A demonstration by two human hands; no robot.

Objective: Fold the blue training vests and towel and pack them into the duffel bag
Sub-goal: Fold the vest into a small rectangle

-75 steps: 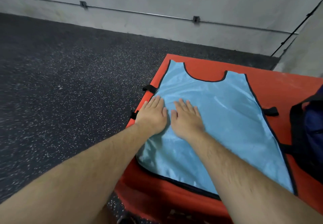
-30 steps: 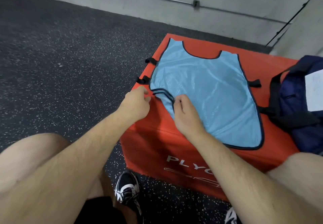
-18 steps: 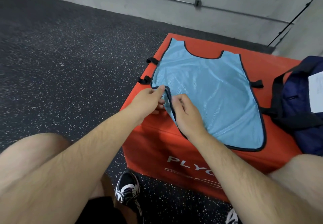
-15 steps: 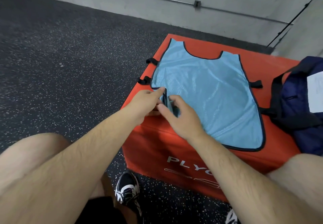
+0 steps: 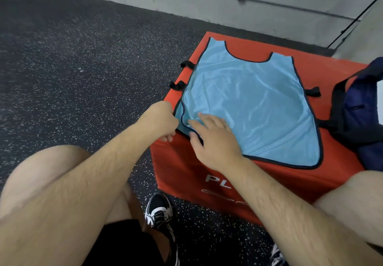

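Note:
A light blue training vest point(image 5: 255, 104) with dark trim lies spread flat on a red plyo box point(image 5: 339, 73), neck hole at the far end. My left hand point(image 5: 160, 120) is closed on the vest's near left corner at the box edge, where the trim is folded inward. My right hand point(image 5: 215, 139) lies just to its right, fingers spread flat over the near left part of the vest. A navy duffel bag point(image 5: 360, 112) with black straps stands on the right of the box, partly cut off. No towel shows.
The box sits on dark speckled rubber flooring point(image 5: 72, 58), with a grey wall point(image 5: 207, 2) behind. My bare knees and black-and-white shoes point(image 5: 158, 211) are in front of the box. Black strap loops point(image 5: 178, 84) stick out from the box's left edge.
My right hand has let go of the folded corner and opened flat onto the vest. My left hand keeps its pinch on the near left corner. Earlier, both palms lay flat on the vest.

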